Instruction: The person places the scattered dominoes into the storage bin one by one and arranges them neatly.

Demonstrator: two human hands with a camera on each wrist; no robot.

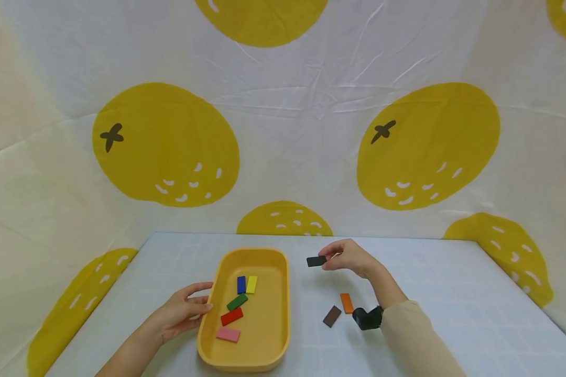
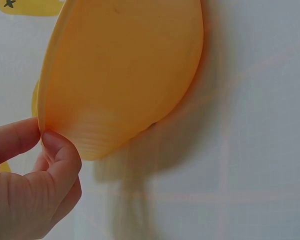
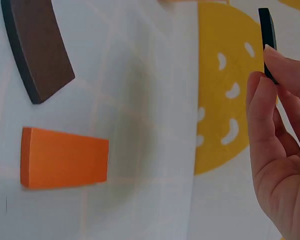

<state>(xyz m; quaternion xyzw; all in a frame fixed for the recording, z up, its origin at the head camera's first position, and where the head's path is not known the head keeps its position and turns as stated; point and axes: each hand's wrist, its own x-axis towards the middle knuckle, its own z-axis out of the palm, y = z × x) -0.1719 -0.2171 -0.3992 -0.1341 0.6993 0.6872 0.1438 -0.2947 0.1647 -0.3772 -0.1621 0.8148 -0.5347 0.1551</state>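
Observation:
My right hand (image 1: pixel 351 258) pinches a black block (image 1: pixel 316 261) by one end, above the table to the right of the tray. In the right wrist view the black block (image 3: pixel 267 40) stands edge-on between thumb and fingers of the hand (image 3: pixel 285 135). My left hand (image 1: pixel 181 312) grips the left rim of the yellow tray (image 1: pixel 285 314); in the left wrist view the hand (image 2: pixel 35 185) pinches the tray's rim (image 2: pixel 46 85). Inside the tray lie a blue block (image 1: pixel 241 285), a yellow block (image 1: pixel 251 284), a green block (image 1: pixel 237 301), a red block (image 1: pixel 231 316) and a pink block (image 1: pixel 228 334).
An orange block (image 1: pixel 346 303) and a brown block (image 1: pixel 332 316) lie on the table (image 1: pixel 429 293) right of the tray, below my right hand. A black wrist device (image 1: pixel 368 318) is at my right sleeve. A cloth with yellow fruit prints (image 1: pixel 302 157) hangs behind the table.

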